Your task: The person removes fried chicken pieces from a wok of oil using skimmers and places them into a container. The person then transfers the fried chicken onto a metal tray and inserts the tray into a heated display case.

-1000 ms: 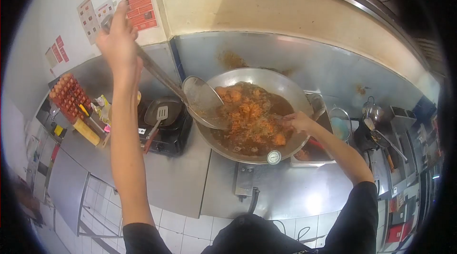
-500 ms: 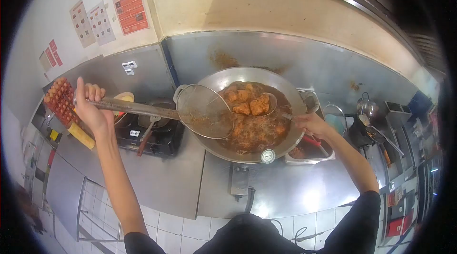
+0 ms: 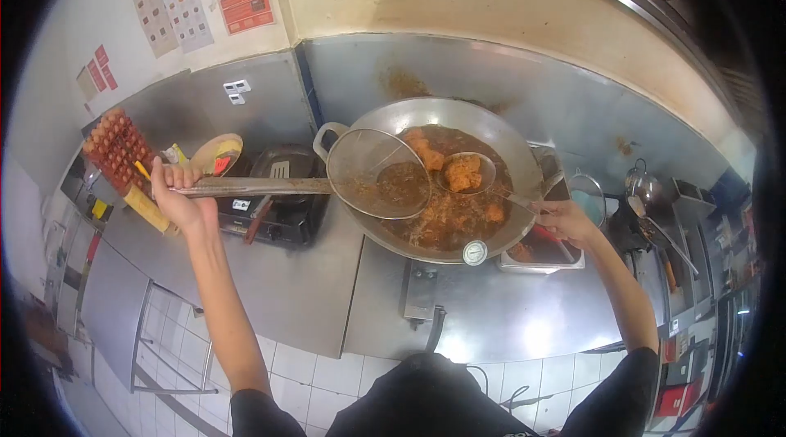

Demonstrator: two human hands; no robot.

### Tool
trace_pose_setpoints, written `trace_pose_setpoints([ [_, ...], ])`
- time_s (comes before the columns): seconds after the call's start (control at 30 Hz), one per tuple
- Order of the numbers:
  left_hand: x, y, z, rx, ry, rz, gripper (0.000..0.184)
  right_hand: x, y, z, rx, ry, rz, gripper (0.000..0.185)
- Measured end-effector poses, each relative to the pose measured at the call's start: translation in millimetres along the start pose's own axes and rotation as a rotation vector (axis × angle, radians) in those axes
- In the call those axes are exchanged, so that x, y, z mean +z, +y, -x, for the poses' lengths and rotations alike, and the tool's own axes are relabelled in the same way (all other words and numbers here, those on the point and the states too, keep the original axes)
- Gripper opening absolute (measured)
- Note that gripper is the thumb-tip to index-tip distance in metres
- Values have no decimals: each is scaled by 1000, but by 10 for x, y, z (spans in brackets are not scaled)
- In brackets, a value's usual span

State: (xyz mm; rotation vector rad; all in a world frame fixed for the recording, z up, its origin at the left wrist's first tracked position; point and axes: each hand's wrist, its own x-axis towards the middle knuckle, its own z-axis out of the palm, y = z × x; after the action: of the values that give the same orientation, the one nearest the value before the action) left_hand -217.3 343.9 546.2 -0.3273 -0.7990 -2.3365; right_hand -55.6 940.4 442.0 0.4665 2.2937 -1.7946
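Observation:
My left hand (image 3: 184,200) is closed around the long metal handle of a round mesh strainer (image 3: 378,173). The strainer hangs over the left part of a large wok (image 3: 401,114) of dark bubbling oil. With bent fingers my right hand (image 3: 566,223) grips the handle of a ladle (image 3: 490,183), whose bowl is inside the wok. In that bowl sits an orange-brown fried piece (image 3: 463,173) that looks like battered chicken. Another fried piece (image 3: 431,159) shows beside the strainer's rim. More crusted bits float in the oil, and a dial thermometer (image 3: 475,253) sits at the near rim.
Left of the wok stands a portable stove (image 3: 286,224) with a pan and a spatula, near stacked egg trays (image 3: 119,150) and a bowl (image 3: 217,146). A metal tray (image 3: 553,259) lies right of the wok. Farther right are a small strainer (image 3: 585,191) and another pan.
The view has shifted a little. The strainer has come slightly right, nearer the ladle. The ladle bowl has moved slightly toward me, and fewer fried pieces show around it.

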Motion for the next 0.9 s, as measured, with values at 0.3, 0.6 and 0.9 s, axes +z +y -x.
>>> trace_pose_setpoints([
  [0.3, -88, -424, 502, 104, 176, -83, 38, 324, -160, -33, -31, -10, 58, 49],
  [0.6, -294, -608, 532, -109, 152, 139, 33, 839, -287, 30, -641, 121, 720, 45],
  [0.9, -438, -618, 648, -171, 270, 199, 34, 1192, -600, 227, -641, 254, 1363, 60],
])
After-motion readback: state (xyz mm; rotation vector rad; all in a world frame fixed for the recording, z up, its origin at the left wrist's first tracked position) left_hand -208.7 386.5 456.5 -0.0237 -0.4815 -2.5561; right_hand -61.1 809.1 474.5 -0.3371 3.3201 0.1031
